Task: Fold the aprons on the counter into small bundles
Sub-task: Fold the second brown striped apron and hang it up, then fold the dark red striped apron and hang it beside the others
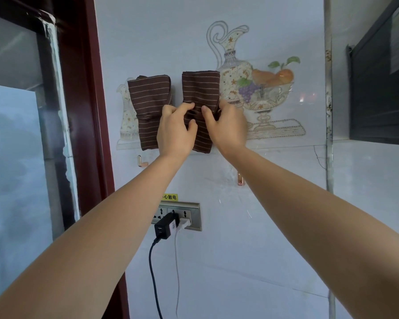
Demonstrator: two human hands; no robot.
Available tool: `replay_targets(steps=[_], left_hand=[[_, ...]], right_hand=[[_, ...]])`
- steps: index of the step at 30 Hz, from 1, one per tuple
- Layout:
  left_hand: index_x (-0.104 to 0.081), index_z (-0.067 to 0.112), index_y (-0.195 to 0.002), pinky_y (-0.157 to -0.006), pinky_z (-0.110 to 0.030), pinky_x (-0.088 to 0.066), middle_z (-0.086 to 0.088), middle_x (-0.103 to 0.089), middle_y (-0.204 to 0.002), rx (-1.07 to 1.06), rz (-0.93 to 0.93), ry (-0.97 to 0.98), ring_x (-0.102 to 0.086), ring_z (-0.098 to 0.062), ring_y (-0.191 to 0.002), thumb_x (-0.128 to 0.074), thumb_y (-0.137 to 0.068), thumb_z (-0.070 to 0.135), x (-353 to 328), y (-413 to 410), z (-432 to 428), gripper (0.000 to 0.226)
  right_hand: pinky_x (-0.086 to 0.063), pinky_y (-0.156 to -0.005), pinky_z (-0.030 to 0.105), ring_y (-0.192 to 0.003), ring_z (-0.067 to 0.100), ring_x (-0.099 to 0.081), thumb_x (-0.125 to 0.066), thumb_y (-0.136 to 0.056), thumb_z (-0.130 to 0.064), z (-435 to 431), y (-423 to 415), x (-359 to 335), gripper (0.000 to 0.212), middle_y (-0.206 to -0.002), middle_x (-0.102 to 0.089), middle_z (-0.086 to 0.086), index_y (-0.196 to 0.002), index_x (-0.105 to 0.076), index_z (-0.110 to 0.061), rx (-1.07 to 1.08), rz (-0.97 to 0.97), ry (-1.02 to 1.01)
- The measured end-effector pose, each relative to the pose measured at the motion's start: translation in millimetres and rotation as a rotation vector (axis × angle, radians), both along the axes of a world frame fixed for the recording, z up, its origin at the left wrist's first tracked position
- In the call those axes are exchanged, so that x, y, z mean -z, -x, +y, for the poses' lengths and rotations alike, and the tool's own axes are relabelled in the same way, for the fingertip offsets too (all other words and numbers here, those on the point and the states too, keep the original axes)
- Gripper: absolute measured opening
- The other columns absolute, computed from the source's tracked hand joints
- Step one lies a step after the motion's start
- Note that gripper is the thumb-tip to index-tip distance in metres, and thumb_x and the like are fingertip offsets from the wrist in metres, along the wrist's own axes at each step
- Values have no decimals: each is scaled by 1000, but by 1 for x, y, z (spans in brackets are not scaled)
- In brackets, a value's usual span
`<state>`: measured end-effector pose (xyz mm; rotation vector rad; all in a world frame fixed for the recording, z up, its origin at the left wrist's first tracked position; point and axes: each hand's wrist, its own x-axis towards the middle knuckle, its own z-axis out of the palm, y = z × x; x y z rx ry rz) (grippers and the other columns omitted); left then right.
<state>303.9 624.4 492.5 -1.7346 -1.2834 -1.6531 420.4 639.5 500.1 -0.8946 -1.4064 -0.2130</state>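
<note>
Both hands are closed on one apron: the left hand [175, 132] pinches the gathered middle of the right-hand apron [200, 86] between thumb and curled fingers, and the right hand [226, 127] grips the same gathered band from the other side, thumb on the front, fingers wrapped behind the cloth's edge; two bare forearms reach up from the bottom corners of the view, passing either side of the wall socket [190, 215], a grey panel low on a pale tiled wall, with a black adapter [165, 226] and a white plug [184, 223] in it and cables hanging down; almost straight above the socket is the right-hand apron, brown with thin pale stripes, folded into a narrow upright bundle against the wall and cinched at its waist where the fingers meet; above the socket and to its left is the left-hand apron [149, 100], same cloth, a compact bundle drawn in at its middle, with no hand on it; what holds either bundle up cannot be seen; a left hook [140, 161] above-left of the socket and a right hook [240, 179] above-right are bare; higher, above-right of the socket, is a jug decal [233, 65] with a fruit bowl; far left of the socket stands a dark red door frame [95, 111]; no counter is in view; the folding looks nearly done: one bundle finished, the second needing only its waist secured.
</note>
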Motion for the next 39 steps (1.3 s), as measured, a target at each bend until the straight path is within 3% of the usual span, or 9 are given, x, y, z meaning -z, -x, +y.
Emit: replay_targets(steps=[6,11,16,21,24,28,33,35,39], left_hand=[[-55,26,-132,-72,-27,-48,-3,-46,-120,-8,11,58,-57,-17,-79,-57,-94,21,3,-1,-8,38],[-49,24,-137,-77,-28,-48,-6,-44,-127,1,11,120,-62,-21,-83,-59,-94,23,5,-6,-20,44],[-42,22,-142,-79,-26,-44,-9,-44,-132,-8,26,202,-62,-23,-90,-60,-93,22,14,-11,-34,52],[-47,17,-137,-85,-30,-43,-8,-52,-126,-35,-31,312,-59,-24,-102,-55,-94,18,29,-4,-65,43],[-55,17,-126,-86,-31,-45,0,-60,-110,-44,-72,396,-59,-21,-101,-51,-96,18,49,10,-99,31],[-59,19,-119,-83,-29,-46,1,-63,-105,-104,-195,490,-60,-21,-97,-49,-95,18,103,51,-161,26],[-60,19,-116,-77,-26,-42,-5,-69,-106,-255,-249,699,-63,-23,-98,-51,-94,21,203,114,-264,24],[-61,18,-116,-79,-26,-39,-6,-68,-110,-322,-283,776,-60,-25,-105,-50,-94,20,240,135,-308,25],[-65,15,-107,-78,-27,-37,-8,-67,-113,-458,-363,976,-60,-28,-107,-47,-97,24,328,177,-410,22]], right_hand=[[-44,-53,30,-66,18,-61,-52,-97,-46,-6,-2,12,33,-72,-63,-1,-93,-64,-15,-8,-21,39],[-51,-67,36,-80,18,-61,-56,-96,-41,-19,-8,22,31,-89,-64,0,-106,-55,-12,-83,24,132],[-51,-75,38,-84,19,-60,-55,-97,-36,-33,-14,40,20,-86,-59,-4,-95,-53,-16,-151,35,235],[-54,-72,42,-78,24,-64,-50,-98,-32,-62,-5,59,24,-80,-67,5,-92,-61,-13,-279,-45,350],[-54,-74,43,-77,27,-65,-48,-98,-29,-89,11,77,28,-77,-69,10,-86,-65,-11,-350,-93,421],[-54,-71,39,-74,28,-66,-48,-95,-24,-139,48,125,31,-76,-70,12,-83,-68,-5,-474,-118,572],[-39,-52,22,-42,2,-48,-50,-95,-21,-232,112,217,32,-62,-63,5,-70,-65,-7,-716,-262,814],[-36,-44,16,-38,1,-45,-49,-95,-17,-269,139,256,33,-60,-61,4,-65,-60,-12,-813,-324,907],[-34,-38,20,-37,6,-44,-51,-95,-14,-347,188,339,26,-64,-61,7,-71,-62,-12,-991,-517,1098]])
